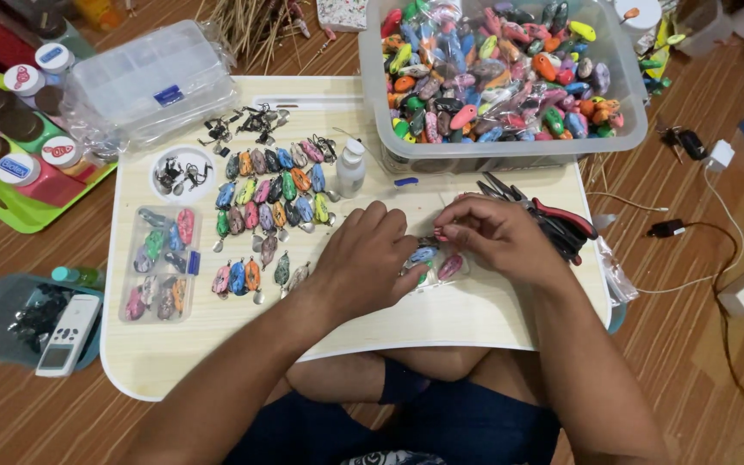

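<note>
Where lures [437, 261] lie (packeted): both hands [441, 245].

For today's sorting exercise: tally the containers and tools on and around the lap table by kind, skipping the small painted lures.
Clear bin of lures: 1
Clear compartment box: 1
Small white bowl: 1
White squeeze bottle: 1
Red-handled pliers: 1
Remote control: 1
Total: 6

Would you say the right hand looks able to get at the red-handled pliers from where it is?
Probably yes: the right hand rests just beside the red-handled pliers on the tray table, with nothing lying between them.
</note>
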